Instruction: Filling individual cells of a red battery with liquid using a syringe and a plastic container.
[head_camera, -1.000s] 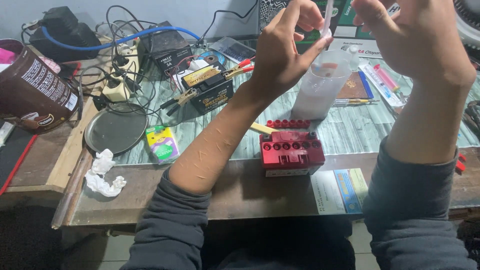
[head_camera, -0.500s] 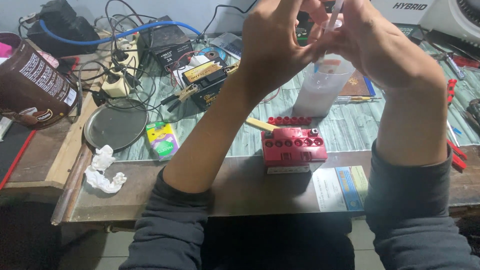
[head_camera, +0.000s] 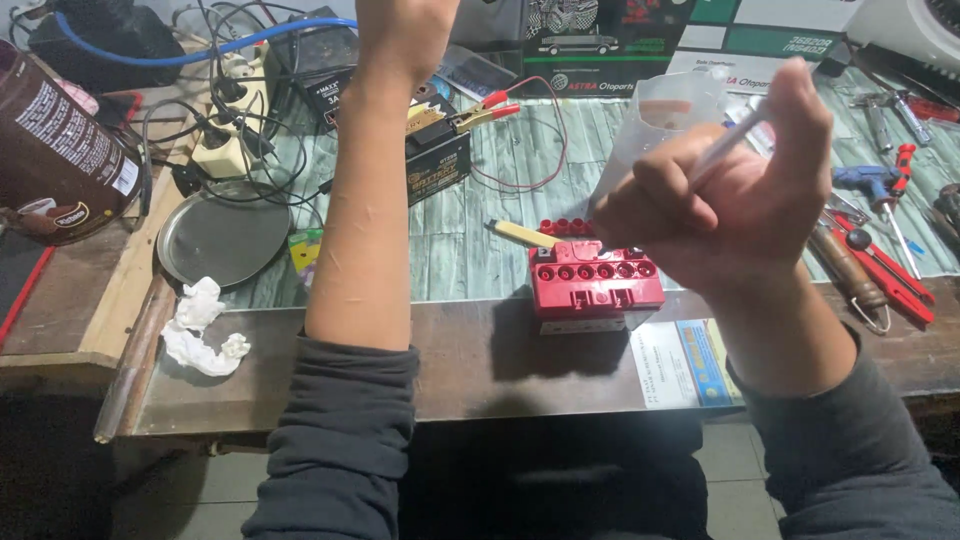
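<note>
My right hand (head_camera: 722, 212) is closed around a thin white tube (head_camera: 733, 140) that sticks up between the fingers. The hand hovers just above and to the right of a red battery (head_camera: 595, 285) with a row of open round cell holes on top. Behind the hand stands a translucent plastic container (head_camera: 655, 115). My left forearm rises straight up at centre left. My left hand (head_camera: 402, 28) is cut off by the top edge and its fingers are hidden. A black battery (head_camera: 436, 160) with red and yellow clamps sits beside that arm.
A round metal tray (head_camera: 220, 235), crumpled tissue (head_camera: 200, 328) and a brown jar (head_camera: 55, 150) lie at the left. A power strip with tangled cables (head_camera: 225, 140) is at the back. Pliers and screwdrivers (head_camera: 880, 255) lie at the right. A yellow stick (head_camera: 525, 233) rests by the red battery.
My hands have come apart. The left hand rose to the top edge of view. The right hand came down with the tube, closer to the red battery.
</note>
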